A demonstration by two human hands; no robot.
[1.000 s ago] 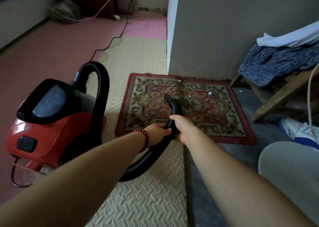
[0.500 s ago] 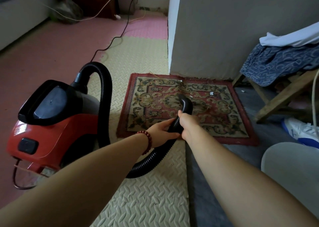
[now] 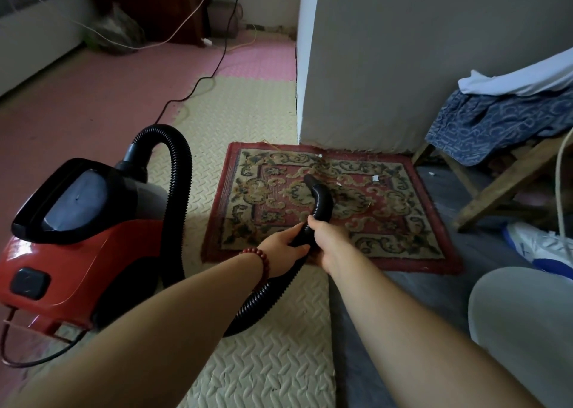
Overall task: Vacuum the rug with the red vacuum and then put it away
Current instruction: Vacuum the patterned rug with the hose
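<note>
The red vacuum [image 3: 77,243] with a black top sits on the floor at the left. Its black ribbed hose [image 3: 178,172] arches up from the body and loops along the floor to my hands. My left hand [image 3: 283,249], with a bead bracelet on the wrist, and my right hand [image 3: 328,240] both grip the hose just behind its curved black nozzle [image 3: 321,195]. The nozzle tip points down at the middle of the small patterned rug [image 3: 387,221] with a red border. A few white scraps lie on the rug.
A grey wall corner [image 3: 307,97] meets the rug's far edge. A wooden stool [image 3: 502,184] draped with clothes stands at the right, a white and blue shoe [image 3: 545,246] near it. A black power cord [image 3: 217,63] runs back across cream and pink foam mats.
The nozzle swept right across the rug, then swung back left and farther out toward the rug's middle. Both hands kept their grip on the hose.
</note>
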